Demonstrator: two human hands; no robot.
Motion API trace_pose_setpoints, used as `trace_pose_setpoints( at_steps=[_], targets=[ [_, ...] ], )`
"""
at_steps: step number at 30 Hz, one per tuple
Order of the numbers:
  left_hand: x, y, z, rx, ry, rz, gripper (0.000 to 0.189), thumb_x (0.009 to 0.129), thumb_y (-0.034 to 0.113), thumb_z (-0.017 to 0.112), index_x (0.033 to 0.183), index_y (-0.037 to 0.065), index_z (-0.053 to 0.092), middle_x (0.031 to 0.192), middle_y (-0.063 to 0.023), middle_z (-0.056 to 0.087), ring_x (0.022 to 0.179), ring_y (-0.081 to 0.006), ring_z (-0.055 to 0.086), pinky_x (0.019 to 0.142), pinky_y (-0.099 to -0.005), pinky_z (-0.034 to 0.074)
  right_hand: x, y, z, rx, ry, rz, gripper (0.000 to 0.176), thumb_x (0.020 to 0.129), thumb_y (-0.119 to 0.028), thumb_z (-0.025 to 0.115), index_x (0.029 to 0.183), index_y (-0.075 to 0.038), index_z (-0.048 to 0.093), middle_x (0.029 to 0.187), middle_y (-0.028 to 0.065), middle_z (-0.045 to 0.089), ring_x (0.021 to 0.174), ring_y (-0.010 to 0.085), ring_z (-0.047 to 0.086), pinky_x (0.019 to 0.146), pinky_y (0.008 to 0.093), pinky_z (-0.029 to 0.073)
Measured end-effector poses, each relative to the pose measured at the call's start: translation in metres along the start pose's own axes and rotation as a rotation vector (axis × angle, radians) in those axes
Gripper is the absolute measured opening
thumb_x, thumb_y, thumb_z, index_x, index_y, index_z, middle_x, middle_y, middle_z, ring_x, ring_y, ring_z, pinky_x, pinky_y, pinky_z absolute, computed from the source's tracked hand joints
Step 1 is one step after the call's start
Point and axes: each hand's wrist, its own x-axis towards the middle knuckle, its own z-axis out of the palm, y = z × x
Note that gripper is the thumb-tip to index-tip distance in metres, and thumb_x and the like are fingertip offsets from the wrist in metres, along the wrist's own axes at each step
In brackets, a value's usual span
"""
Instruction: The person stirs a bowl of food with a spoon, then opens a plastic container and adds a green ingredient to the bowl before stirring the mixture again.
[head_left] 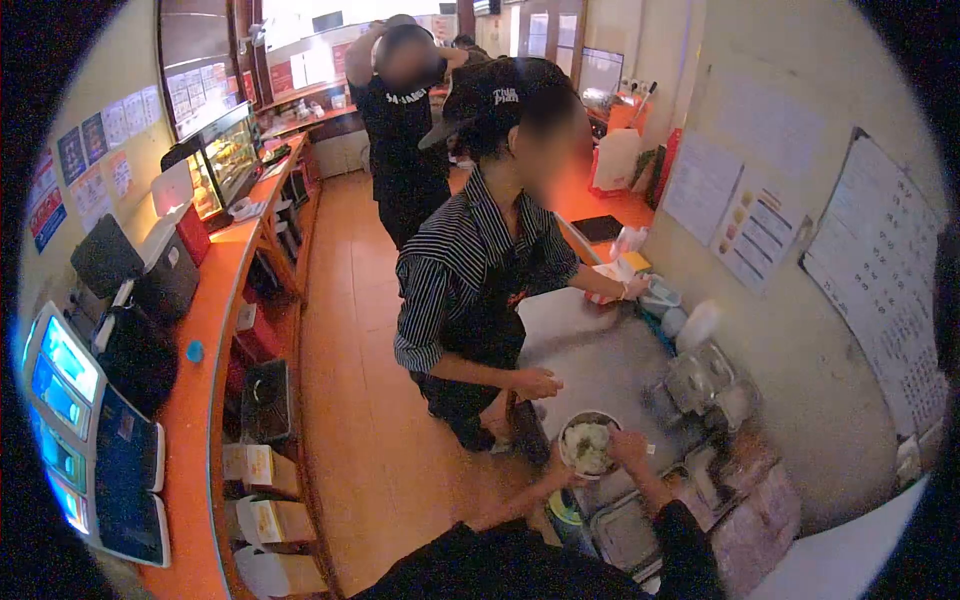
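A round bowl of what looks like white rice with darker bits on top is held over the metal counter. My left hand grips it from the near left side, its fingers partly hidden by the rim. At the bowl's right edge is my right hand, its fingers bent together over the rim; what they hold, if anything, is too small to make out. Just below the bowl are metal food pans set into the counter and a round tub with a green-yellow edge.
A co-worker in a striped shirt stands close ahead, one hand reaching to a red-and-white box by the wall. Another person stands farther back. Metal containers line the wall side. An orange counter with screens runs along the left.
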Motion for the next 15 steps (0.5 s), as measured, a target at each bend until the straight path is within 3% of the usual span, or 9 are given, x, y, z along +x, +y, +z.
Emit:
trace_pose_setpoints(
  at_steps=[5,7,8,10,12,15],
  targets=[
    [0.007,0.003,-0.013,0.005,0.006,-0.16,0.076,0.076,0.011,0.056,0.134,0.01,0.007,0.125,-0.0159,0.034,0.11,-0.0304,0.042,0.084,-0.0441,0.045,-0.012,-0.015,-0.008,0.086,-0.057,-0.015,0.045,0.071,-0.017,0.057,0.114,-0.018,0.046,0.07,0.0119,0.061,0.064,0.0312,0.06,0.055,0.0452,0.045],
    [0.022,-0.026,-0.021,-0.134,-0.149,0.276,0.078,0.074,0.005,0.057,0.134,0.011,0.006,0.129,-0.0156,0.026,0.114,-0.0273,0.035,0.084,-0.0408,0.045,-0.02,-0.031,-0.028,0.08,-0.129,0.017,0.047,0.071,-0.016,0.057,0.116,-0.017,0.045,0.072,0.0118,0.061,0.064,0.0312,0.06,0.055,0.0444,0.045],
    [0.018,-0.019,-0.021,-0.136,-0.152,0.27,0.078,0.074,0.005,0.057,0.134,0.011,0.006,0.129,-0.0156,0.026,0.114,-0.0273,0.035,0.084,-0.0408,0.045,-0.031,-0.047,-0.053,0.129,0.05,-0.037,0.049,0.071,-0.015,0.056,0.118,-0.016,0.044,0.075,0.0128,0.061,0.064,0.0315,0.06,0.057,0.0434,0.045],
    [0.012,0.006,-0.02,-0.017,-0.06,0.019,0.082,0.07,0.003,0.06,0.133,0.01,0.008,0.126,-0.0152,0.029,0.114,-0.0283,0.036,0.084,-0.04,0.044,-0.039,-0.055,-0.06,0.177,0.226,-0.087,0.051,0.071,-0.013,0.055,0.121,-0.016,0.042,0.078,0.0138,0.061,0.064,0.0318,0.059,0.058,0.0424,0.046],
    [0.015,0.004,-0.019,-0.054,-0.049,-0.071,0.082,0.07,0.002,0.061,0.133,0.01,0.009,0.126,-0.0153,0.03,0.113,-0.0292,0.037,0.084,-0.0398,0.044,-0.043,-0.058,-0.039,0.023,-0.085,0.024,0.056,0.072,-0.012,0.055,0.125,-0.014,0.039,0.083,0.0168,0.059,0.066,0.0324,0.059,0.058,0.0418,0.046],
    [0.01,0.03,-0.018,-0.149,-0.057,-0.265,0.081,0.07,0.0,0.062,0.133,0.011,0.012,0.126,-0.0151,0.03,0.111,-0.0307,0.04,0.084,-0.0397,0.045,-0.059,-0.068,-0.019,0.022,-0.05,-0.001,0.06,0.072,-0.012,0.055,0.129,-0.014,0.037,0.084,0.0193,0.058,0.066,0.0323,0.059,0.055,0.0424,0.046]
  ],
)
